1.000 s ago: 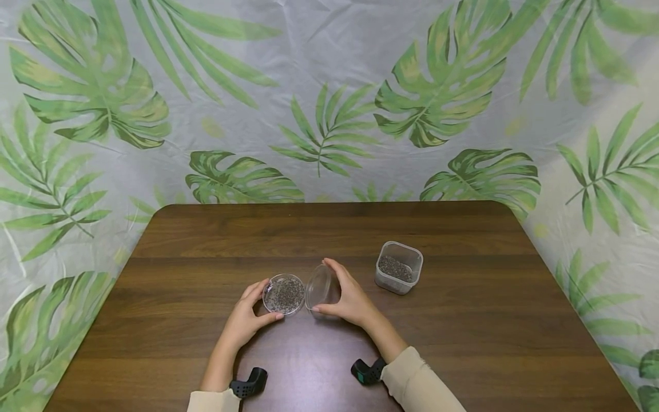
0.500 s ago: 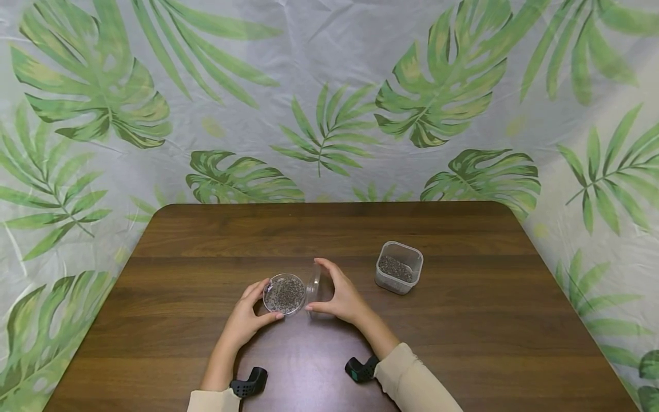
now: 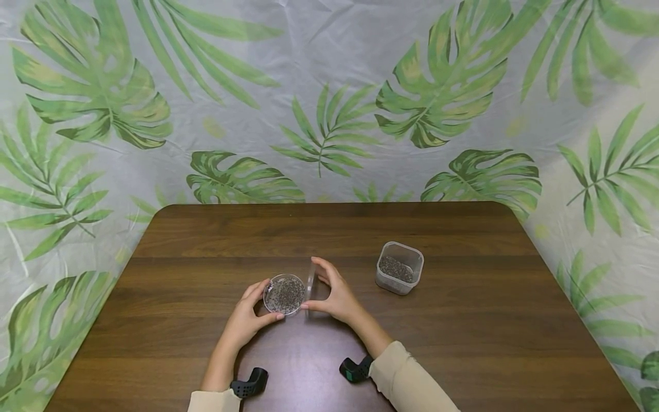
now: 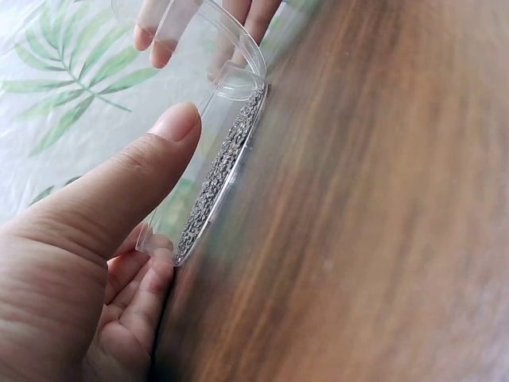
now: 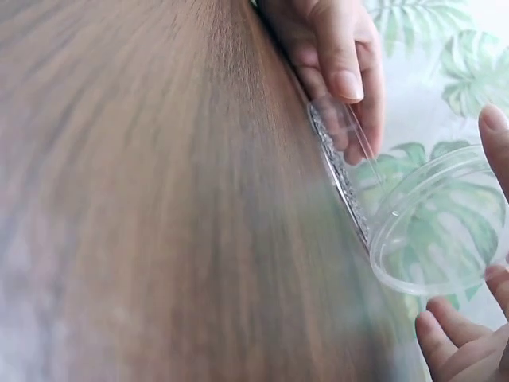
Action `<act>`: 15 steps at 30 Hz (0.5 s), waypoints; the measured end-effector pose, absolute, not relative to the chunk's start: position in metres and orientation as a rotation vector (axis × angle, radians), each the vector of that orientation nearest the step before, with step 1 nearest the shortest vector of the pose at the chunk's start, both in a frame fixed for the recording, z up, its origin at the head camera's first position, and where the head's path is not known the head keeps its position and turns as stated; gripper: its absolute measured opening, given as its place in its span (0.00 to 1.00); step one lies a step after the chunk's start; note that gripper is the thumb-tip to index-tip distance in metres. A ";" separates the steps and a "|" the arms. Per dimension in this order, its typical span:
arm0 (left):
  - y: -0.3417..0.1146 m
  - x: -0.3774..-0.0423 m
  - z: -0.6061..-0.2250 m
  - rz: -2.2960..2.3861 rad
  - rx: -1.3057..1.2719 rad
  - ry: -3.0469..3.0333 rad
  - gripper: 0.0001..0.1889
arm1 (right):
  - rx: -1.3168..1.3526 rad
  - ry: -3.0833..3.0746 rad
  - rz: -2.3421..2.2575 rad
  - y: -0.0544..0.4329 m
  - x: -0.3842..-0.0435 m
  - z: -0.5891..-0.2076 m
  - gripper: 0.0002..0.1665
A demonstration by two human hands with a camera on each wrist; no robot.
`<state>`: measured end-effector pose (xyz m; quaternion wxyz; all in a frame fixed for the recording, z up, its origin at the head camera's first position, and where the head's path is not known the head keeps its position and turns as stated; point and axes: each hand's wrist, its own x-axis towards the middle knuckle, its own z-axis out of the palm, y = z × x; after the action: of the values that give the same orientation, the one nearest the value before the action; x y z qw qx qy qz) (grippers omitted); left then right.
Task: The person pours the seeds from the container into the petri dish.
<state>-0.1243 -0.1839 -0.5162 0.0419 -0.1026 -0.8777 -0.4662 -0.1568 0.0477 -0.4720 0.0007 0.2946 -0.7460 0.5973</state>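
Note:
A shallow clear round dish [image 3: 293,314] stands on the table, with small dark grey granules [image 3: 285,294] spread over its bottom. My left hand [image 3: 246,320] holds it from the left, thumb at the near side and fingers at the far side. Upright on edge at the dish's right side is a clear round lid [image 5: 380,267], seen nearly edge-on in the head view. My right hand [image 3: 336,296] grips this lid between thumb and fingers. In both wrist views the lid's lower rim meets the right end of the dish.
Back right of the hands, a clear square plastic tub [image 3: 389,283] holds more of the grey granules, heaped toward its left. The brown wooden table [image 3: 216,234] ends at a leaf-patterned curtain [image 3: 329,68]. Each wrist wears a black camera mount.
My right hand has shifted left, turning the lid from a slanted pose to nearly upright beside the dish. The left hand and the dish stay in place.

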 end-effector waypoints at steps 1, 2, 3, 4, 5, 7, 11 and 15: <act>-0.184 -0.124 -0.516 -1.426 -0.315 -2.685 0.45 | 0.919 -2.349 1.894 0.047 -0.157 -0.472 0.54; -0.184 -0.124 -0.516 -1.425 -0.316 -2.684 0.45 | 0.913 -2.351 1.915 0.047 -0.157 -0.472 0.54; -0.184 -0.124 -0.516 -1.423 -0.316 -2.684 0.45 | 0.910 -2.347 1.942 0.046 -0.157 -0.472 0.54; -0.184 -0.124 -0.516 -1.421 -0.315 -2.683 0.45 | 0.905 -2.347 1.961 0.046 -0.158 -0.473 0.54; -0.184 -0.124 -0.516 -1.421 -0.315 -2.683 0.45 | 0.903 -2.341 1.986 0.045 -0.158 -0.474 0.54; -0.183 -0.124 -0.516 -1.423 -0.315 -2.682 0.45 | 0.901 -2.326 2.033 0.045 -0.159 -0.476 0.54; -0.183 -0.124 -0.516 -1.432 -0.312 -2.682 0.45 | 0.902 -2.290 2.118 0.043 -0.160 -0.482 0.54; -0.183 -0.124 -0.516 -1.433 -0.312 -2.687 0.46 | 0.917 -2.250 2.164 0.041 -0.162 -0.485 0.55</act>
<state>-0.1244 -0.1835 -0.5155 0.0403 -0.1017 -0.8771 -0.4678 -0.1615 0.0414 -0.4851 -0.0560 0.2813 -0.6905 0.6641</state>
